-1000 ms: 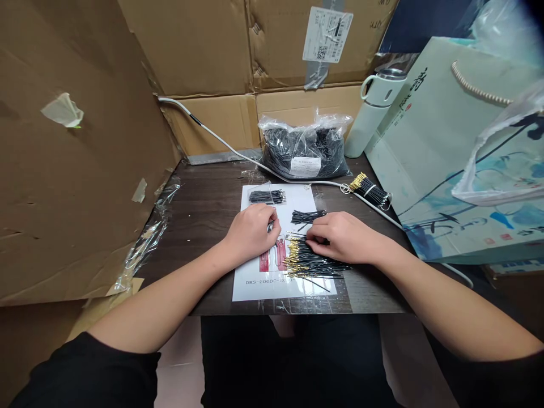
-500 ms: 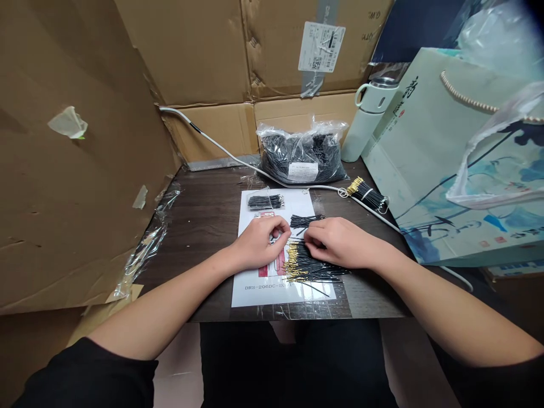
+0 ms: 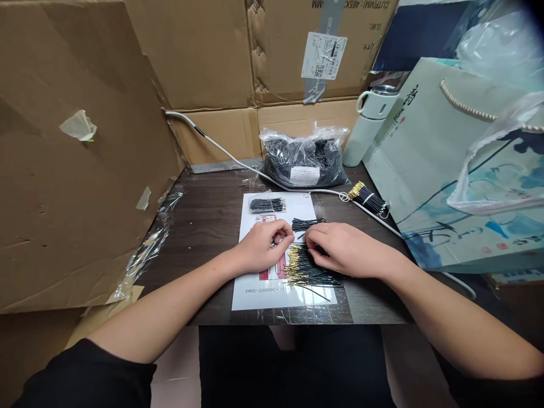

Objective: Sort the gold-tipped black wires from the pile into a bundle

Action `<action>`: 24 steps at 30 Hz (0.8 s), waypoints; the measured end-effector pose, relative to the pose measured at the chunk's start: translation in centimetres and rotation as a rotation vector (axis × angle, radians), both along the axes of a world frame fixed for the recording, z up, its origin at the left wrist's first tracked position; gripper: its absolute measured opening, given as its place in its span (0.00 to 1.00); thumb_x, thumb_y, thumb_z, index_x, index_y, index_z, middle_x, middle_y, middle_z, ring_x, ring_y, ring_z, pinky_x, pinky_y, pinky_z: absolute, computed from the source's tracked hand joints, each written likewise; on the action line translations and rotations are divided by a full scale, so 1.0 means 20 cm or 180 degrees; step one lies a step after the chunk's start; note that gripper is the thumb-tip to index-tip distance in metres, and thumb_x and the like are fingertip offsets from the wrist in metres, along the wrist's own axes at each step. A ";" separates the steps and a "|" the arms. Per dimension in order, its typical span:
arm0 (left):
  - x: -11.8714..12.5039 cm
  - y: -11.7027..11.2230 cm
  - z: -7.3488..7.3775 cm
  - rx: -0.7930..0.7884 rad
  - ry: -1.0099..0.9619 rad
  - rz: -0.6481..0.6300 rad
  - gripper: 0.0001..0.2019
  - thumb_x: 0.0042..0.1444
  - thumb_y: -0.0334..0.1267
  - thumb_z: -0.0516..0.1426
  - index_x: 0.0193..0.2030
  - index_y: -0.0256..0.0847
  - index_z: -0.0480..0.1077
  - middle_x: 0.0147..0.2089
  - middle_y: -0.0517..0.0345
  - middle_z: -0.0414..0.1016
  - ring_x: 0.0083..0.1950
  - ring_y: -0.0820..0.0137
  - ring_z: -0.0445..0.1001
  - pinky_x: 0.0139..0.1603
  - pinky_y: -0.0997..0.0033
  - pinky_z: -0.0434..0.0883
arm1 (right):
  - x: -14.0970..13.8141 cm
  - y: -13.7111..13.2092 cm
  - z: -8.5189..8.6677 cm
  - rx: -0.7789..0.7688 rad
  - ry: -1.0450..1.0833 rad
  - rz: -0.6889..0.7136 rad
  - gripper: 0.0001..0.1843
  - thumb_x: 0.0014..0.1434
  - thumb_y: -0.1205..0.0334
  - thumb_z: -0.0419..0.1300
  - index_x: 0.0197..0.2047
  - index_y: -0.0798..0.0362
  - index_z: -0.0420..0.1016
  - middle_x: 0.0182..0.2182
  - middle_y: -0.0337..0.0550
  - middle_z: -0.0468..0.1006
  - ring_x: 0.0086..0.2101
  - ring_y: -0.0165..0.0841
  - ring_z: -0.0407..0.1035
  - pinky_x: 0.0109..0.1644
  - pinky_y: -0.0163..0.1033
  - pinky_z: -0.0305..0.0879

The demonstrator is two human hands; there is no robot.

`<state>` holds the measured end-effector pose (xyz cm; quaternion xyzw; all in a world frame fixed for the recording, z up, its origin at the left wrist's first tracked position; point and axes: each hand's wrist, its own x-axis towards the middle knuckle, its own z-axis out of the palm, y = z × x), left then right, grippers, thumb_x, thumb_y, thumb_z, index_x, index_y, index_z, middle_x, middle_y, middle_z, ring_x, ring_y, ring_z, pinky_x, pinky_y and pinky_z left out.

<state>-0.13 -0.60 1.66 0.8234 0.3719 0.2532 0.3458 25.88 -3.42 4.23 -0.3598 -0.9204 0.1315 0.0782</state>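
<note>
My left hand (image 3: 266,246) is closed in a pinch above the printed sheet (image 3: 249,300), at the left of the loose wires. Whatever its fingertips hold is too small to make out. My right hand (image 3: 342,249) has curled fingers over the right part of the pile of black wires (image 3: 317,275) with gold-coloured ends; its fingertips face my left hand and any object in them is hidden. Behind the right fingers lies a small bundle of black wires (image 3: 306,225). A clear plastic pouch of short black wires (image 3: 267,204) lies at the top of the sheet.
A clear bag full of black pieces (image 3: 304,161) stands at the back beside a pale bottle (image 3: 365,127). A tied wire bundle (image 3: 369,197) lies near the white cable (image 3: 229,153). Cardboard (image 3: 85,198) walls the left; a paper bag (image 3: 433,164) stands at right.
The whole view has shifted slightly downward. My right hand's fingers have loosened a little and its knuckles have turned; my left hand keeps its pinch in nearly the same place.
</note>
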 end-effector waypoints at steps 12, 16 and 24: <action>0.01 0.00 -0.01 -0.0202 -0.0345 0.0122 0.06 0.69 0.38 0.61 0.44 0.39 0.77 0.38 0.55 0.83 0.38 0.69 0.80 0.41 0.67 0.74 | 0.01 0.02 -0.02 0.0047 0.0506 0.0037 0.05 0.73 0.67 0.58 0.42 0.55 0.72 0.38 0.47 0.78 0.38 0.38 0.69 0.46 0.44 0.67; 0.01 0.02 -0.04 -0.0642 -0.0901 0.0352 0.08 0.69 0.41 0.62 0.45 0.37 0.78 0.40 0.51 0.85 0.43 0.65 0.85 0.45 0.66 0.78 | 0.02 0.04 -0.04 0.0172 0.0938 -0.0043 0.06 0.76 0.65 0.57 0.44 0.54 0.73 0.36 0.47 0.78 0.37 0.38 0.70 0.46 0.44 0.68; 0.02 0.05 -0.06 -0.1064 -0.1343 0.0605 0.13 0.67 0.41 0.66 0.53 0.36 0.80 0.47 0.45 0.88 0.50 0.62 0.86 0.50 0.63 0.79 | 0.02 0.05 -0.06 0.0497 0.1755 -0.0267 0.08 0.77 0.65 0.59 0.53 0.53 0.79 0.42 0.48 0.85 0.39 0.38 0.77 0.46 0.44 0.73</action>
